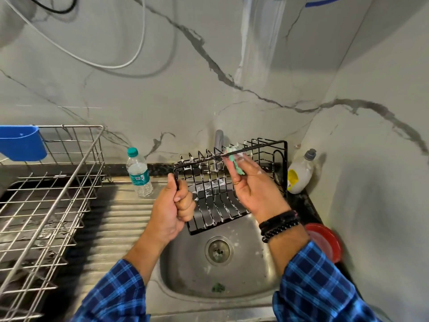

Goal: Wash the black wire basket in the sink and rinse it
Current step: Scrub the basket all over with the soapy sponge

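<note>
The black wire basket (pixel 279 168) is held tilted above the steel sink (pixel 185 270), its wires streaked with white foam. My left hand (pixel 173 211) grips the basket's near left corner in a fist. My right hand (pixel 255 187) holds a green scrub pad (pixel 235 160) against the basket's top rim, fingers soapy. The grey tap (pixel 219 138) stands behind the basket, partly hidden by the wires. No running water is visible.
A steel dish rack (pixel 58 194) with a blue cup holder (pixel 22 142) stands on the left drainboard. A plastic water bottle (pixel 138 173) stands beside it. A dish soap bottle (pixel 300 173) is in the right corner, a red bowl (pixel 325 240) by the sink's right edge.
</note>
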Demonstrator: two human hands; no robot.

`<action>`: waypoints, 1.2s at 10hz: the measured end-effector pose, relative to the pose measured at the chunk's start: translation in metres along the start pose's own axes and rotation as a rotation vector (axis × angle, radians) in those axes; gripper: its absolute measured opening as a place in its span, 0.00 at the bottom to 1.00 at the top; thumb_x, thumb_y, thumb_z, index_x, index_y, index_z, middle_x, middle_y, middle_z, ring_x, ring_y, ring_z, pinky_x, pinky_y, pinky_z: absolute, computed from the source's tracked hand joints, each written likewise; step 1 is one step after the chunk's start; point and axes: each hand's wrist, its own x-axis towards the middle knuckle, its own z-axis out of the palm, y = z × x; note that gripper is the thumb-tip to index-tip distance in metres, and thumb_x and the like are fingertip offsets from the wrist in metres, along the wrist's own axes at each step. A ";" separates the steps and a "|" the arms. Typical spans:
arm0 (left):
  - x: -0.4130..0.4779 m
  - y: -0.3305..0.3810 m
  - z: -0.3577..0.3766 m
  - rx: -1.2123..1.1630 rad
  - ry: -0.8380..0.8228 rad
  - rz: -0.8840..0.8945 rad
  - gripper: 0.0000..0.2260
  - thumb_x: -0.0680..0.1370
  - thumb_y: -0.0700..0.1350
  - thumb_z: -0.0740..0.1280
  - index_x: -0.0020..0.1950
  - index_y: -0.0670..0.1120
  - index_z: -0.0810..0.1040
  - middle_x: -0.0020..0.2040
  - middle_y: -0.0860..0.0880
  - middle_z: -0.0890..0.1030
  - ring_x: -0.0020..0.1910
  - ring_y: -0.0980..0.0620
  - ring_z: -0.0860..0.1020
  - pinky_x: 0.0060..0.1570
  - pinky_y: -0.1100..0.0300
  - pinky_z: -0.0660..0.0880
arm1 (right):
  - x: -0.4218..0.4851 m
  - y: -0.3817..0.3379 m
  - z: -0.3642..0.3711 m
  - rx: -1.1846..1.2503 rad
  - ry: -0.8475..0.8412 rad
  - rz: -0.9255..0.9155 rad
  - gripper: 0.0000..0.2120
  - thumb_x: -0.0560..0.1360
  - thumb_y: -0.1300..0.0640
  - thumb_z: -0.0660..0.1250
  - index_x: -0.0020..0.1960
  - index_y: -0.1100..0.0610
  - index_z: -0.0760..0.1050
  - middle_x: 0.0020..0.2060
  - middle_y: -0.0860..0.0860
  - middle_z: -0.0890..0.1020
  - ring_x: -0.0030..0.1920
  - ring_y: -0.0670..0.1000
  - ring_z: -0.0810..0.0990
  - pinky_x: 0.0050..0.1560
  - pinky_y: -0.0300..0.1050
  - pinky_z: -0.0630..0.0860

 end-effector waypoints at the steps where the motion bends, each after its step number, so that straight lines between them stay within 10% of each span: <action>1: 0.002 -0.001 0.003 0.001 -0.008 -0.013 0.24 0.78 0.64 0.55 0.29 0.51 0.67 0.22 0.56 0.62 0.22 0.55 0.52 0.20 0.68 0.53 | 0.006 -0.005 0.000 -0.058 0.039 -0.001 0.08 0.78 0.71 0.63 0.55 0.64 0.77 0.53 0.65 0.82 0.57 0.60 0.82 0.50 0.45 0.83; 4: 0.007 0.005 -0.009 0.008 0.009 -0.008 0.25 0.81 0.63 0.51 0.29 0.51 0.67 0.22 0.57 0.63 0.19 0.60 0.58 0.20 0.68 0.54 | 0.008 -0.011 -0.017 -0.075 -0.019 0.086 0.13 0.77 0.69 0.65 0.61 0.65 0.78 0.57 0.66 0.82 0.55 0.57 0.85 0.46 0.41 0.84; 6: 0.001 0.001 -0.020 0.013 -0.004 -0.033 0.26 0.83 0.61 0.47 0.30 0.50 0.66 0.23 0.55 0.60 0.19 0.59 0.56 0.20 0.68 0.54 | 0.035 -0.027 -0.032 0.068 0.193 -0.102 0.11 0.79 0.57 0.68 0.42 0.59 0.87 0.52 0.58 0.83 0.51 0.52 0.85 0.51 0.43 0.82; 8: 0.000 0.005 -0.019 0.092 0.020 0.007 0.25 0.79 0.66 0.56 0.29 0.51 0.67 0.22 0.56 0.59 0.20 0.59 0.56 0.20 0.68 0.53 | 0.037 -0.035 -0.027 -0.010 0.180 -0.113 0.10 0.82 0.67 0.59 0.49 0.67 0.78 0.40 0.58 0.87 0.42 0.51 0.87 0.42 0.41 0.83; 10: 0.000 0.007 -0.016 0.156 0.123 0.066 0.27 0.67 0.73 0.69 0.28 0.52 0.66 0.22 0.56 0.61 0.20 0.59 0.57 0.21 0.66 0.51 | 0.036 -0.023 -0.042 -0.012 0.108 -0.238 0.07 0.77 0.59 0.69 0.53 0.54 0.82 0.49 0.54 0.85 0.57 0.52 0.83 0.59 0.42 0.79; 11: -0.001 0.005 -0.014 0.148 0.107 0.057 0.27 0.67 0.73 0.69 0.28 0.52 0.66 0.22 0.56 0.61 0.20 0.59 0.57 0.21 0.67 0.52 | 0.028 -0.021 -0.044 0.201 0.111 -0.205 0.08 0.78 0.67 0.67 0.57 0.65 0.79 0.51 0.60 0.85 0.51 0.53 0.86 0.49 0.42 0.83; 12: -0.003 0.006 -0.015 0.149 0.095 0.033 0.27 0.67 0.73 0.69 0.28 0.51 0.67 0.22 0.55 0.61 0.20 0.59 0.58 0.21 0.68 0.53 | 0.030 -0.016 -0.056 -0.790 0.309 -0.690 0.12 0.78 0.66 0.67 0.60 0.60 0.81 0.52 0.54 0.85 0.50 0.49 0.84 0.52 0.42 0.82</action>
